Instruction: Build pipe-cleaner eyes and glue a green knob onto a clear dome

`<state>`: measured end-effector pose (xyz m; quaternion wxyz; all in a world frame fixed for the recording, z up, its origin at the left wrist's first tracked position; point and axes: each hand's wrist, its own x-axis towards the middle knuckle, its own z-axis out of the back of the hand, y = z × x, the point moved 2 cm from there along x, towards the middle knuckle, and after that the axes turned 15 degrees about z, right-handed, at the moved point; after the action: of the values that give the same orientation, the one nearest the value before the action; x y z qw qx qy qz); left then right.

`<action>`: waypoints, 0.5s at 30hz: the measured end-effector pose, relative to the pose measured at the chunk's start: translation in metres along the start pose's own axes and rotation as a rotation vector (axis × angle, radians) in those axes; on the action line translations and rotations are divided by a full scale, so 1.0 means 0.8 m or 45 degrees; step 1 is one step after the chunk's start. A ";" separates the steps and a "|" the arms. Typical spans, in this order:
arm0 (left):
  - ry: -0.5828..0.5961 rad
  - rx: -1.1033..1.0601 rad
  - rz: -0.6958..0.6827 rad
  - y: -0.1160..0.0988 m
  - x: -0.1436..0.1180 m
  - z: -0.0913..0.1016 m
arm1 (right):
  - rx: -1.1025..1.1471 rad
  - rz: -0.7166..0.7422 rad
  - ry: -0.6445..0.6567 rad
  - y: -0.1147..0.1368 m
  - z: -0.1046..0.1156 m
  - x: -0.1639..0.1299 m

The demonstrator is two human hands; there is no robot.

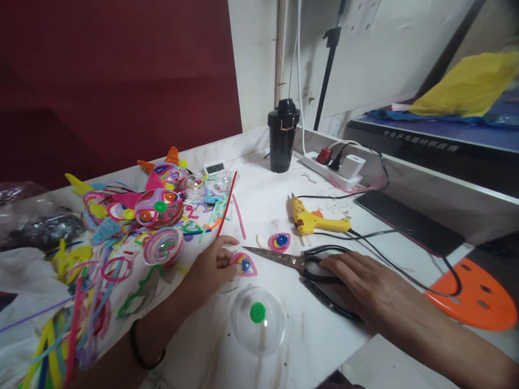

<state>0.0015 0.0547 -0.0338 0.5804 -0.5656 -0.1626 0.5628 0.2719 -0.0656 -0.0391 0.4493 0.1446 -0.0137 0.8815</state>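
Note:
My left hand [214, 265] is closed, fingers curled, with a red pipe cleaner [227, 202] rising from it. Its thumb reaches the edge of a pink, yellow and blue eye-shaped pipe cleaner piece [245, 265]; whether it grips that piece, I cannot tell. Black-handled scissors [300, 262] lie on the white table with their blades pointing left, and my right hand [360, 281] has its fingers on the handles. A matching eye piece [279, 241] sits beyond the blades. Close in front is a clear plastic dome [258, 329] with a green disc [257, 312] on it.
Pipe cleaners and decorated colourful pieces [158, 208] crowd the left side. A yellow glue gun [314, 219], its cord trailing right, lies behind the scissors. Farther back stand a black bottle [281, 138] and a power strip [332, 170]. A phone [409, 222] and orange board [476, 297] lie right.

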 end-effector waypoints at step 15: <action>-0.362 0.455 -0.244 0.001 -0.012 -0.001 | -0.257 0.000 -0.026 -0.056 0.027 0.050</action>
<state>-0.0011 0.0460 -0.0305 0.6933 -0.3509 -0.1935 0.5990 0.2905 -0.0102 -0.0125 0.4613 0.1075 -0.1070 0.8742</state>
